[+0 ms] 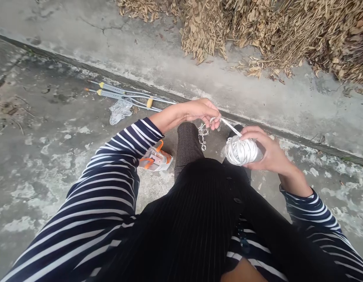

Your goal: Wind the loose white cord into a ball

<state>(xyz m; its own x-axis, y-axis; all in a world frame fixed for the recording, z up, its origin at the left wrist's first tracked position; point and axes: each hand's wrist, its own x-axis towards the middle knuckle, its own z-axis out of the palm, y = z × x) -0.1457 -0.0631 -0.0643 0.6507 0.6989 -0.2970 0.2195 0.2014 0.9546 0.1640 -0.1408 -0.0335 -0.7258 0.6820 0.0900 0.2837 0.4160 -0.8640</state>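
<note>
In my right hand [268, 152] sits a wound ball of flat white cord [240, 150], with the fingers wrapped round its right side. A strand of the white cord [228, 126] runs up and left from the ball to my left hand [203, 110]. The left fingers pinch that strand, and a small loop stands out at the fingertips. Below the left hand hangs or lies a loose, curly white length [202, 136]; whether it joins the held strand I cannot tell.
A pair of crutches [122, 94] lies on the concrete at the left, beside a clear plastic bag [120, 110]. A carry bag with orange handles [158, 158] stands near my left leg. A concrete ledge [158, 55] crosses ahead, with dry leaves [258, 31] on it.
</note>
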